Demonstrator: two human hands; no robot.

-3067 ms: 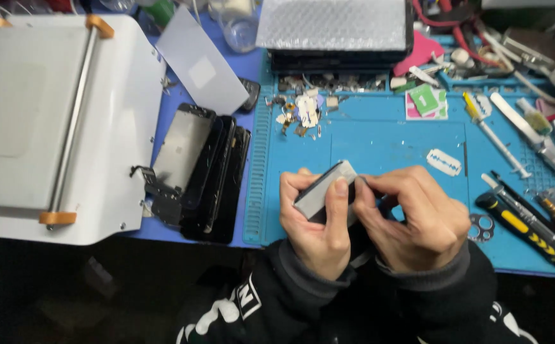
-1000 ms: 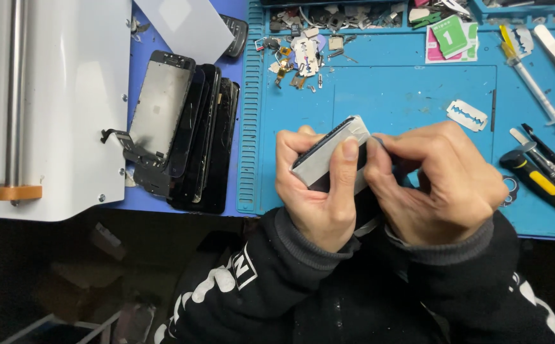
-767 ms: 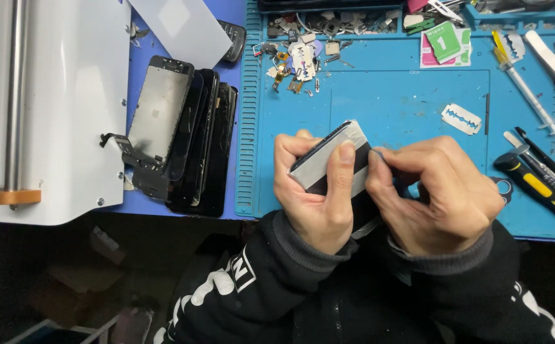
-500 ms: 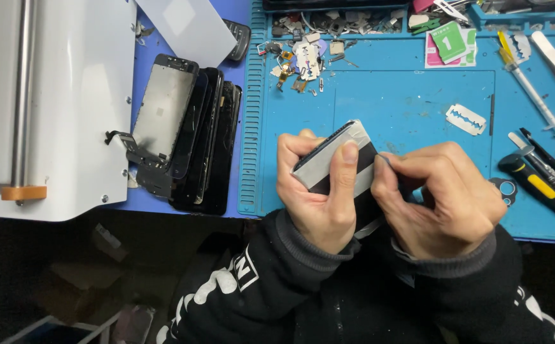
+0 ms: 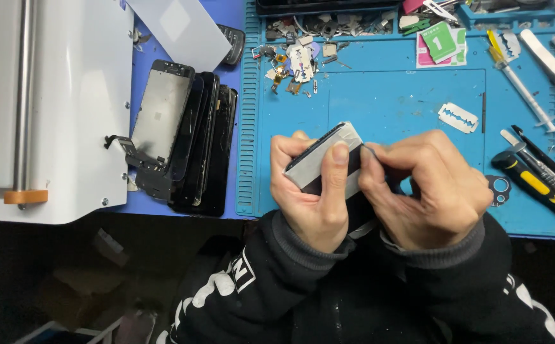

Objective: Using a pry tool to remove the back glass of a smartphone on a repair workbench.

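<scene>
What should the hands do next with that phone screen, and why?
Probably slide the thin blade a little further along the edge. The left hand grips the phone screen tilted above the blue mat, and the right hand pinches the blade right at its upper corner, so the seam looks barely started.

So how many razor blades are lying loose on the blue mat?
1 for certain: a razor blade lies on the blue mat, up and right of the right hand. A second may be the thin sliver in that hand's fingers; too hidden to tell.
</scene>
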